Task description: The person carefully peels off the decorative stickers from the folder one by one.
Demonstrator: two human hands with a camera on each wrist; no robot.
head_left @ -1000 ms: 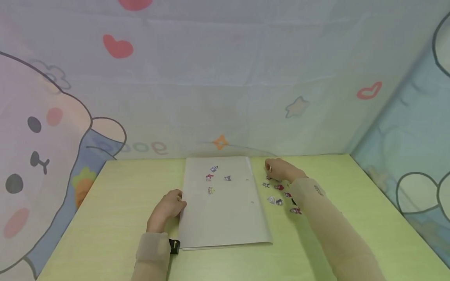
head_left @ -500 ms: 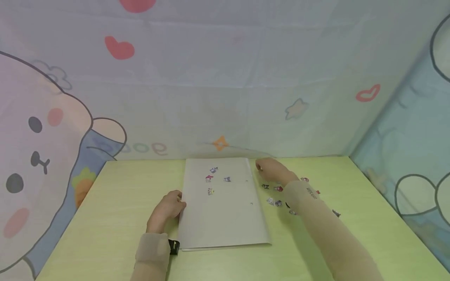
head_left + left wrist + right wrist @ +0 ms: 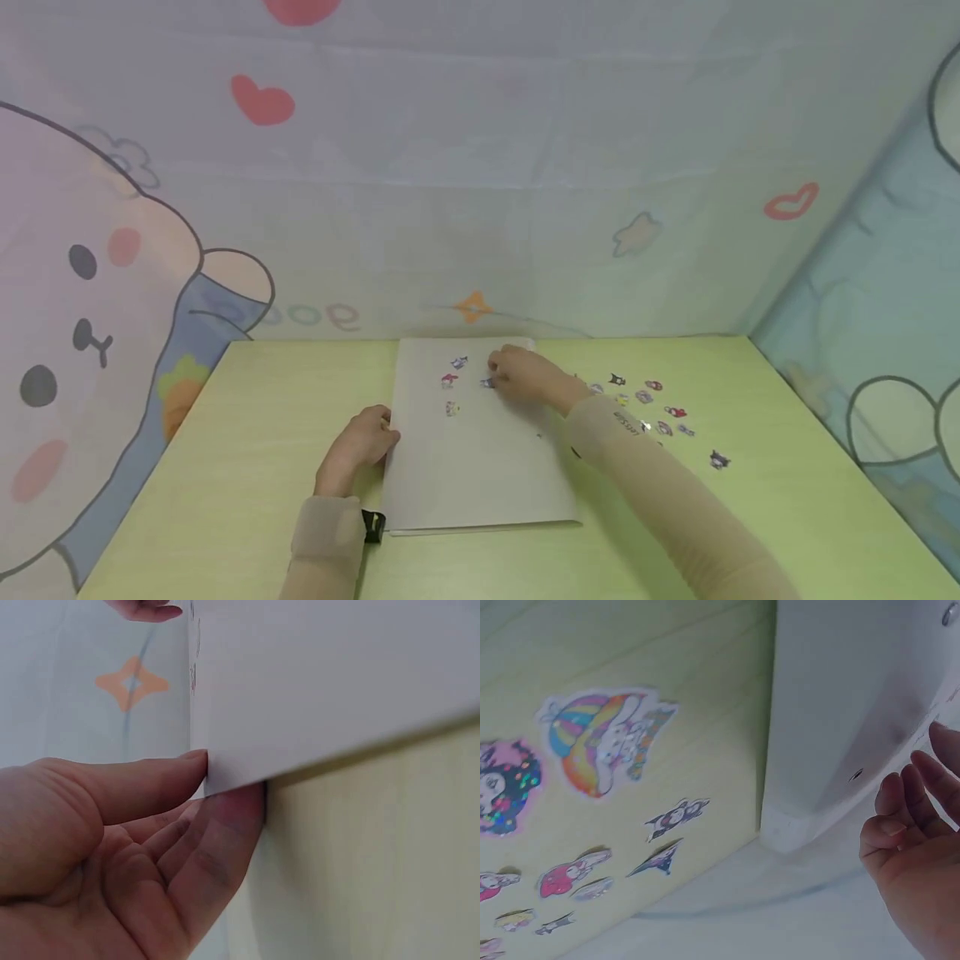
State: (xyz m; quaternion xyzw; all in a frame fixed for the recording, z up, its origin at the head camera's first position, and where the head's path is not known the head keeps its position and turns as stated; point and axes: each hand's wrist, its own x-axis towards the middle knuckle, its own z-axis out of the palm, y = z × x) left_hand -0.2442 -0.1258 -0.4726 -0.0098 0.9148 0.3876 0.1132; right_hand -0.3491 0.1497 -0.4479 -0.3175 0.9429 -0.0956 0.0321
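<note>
A white booklet lies on the table, two layers showing at its bottom edge. Along its left side my left hand pinches the edge; in the left wrist view the thumb is on the near side and the fingers go behind the page. Several small cartoon stickers are on the upper page, among them a yellowish one and a blue-grey one. My right hand is over the upper right of the page, fingers curled, beside the blue-grey sticker. Whether a sticker is between its fingertips is hidden.
Loose cartoon stickers lie scattered on the pale yellow table to the booklet's right, including a dark one and a rainbow-coloured one. A printed cloth hangs behind the table's far edge. A black object sits at my left wrist.
My right hand has moved left from the loose stickers to over the booklet's upper right, so more stickers on the table now show. The left hand has stayed at the booklet's edge.
</note>
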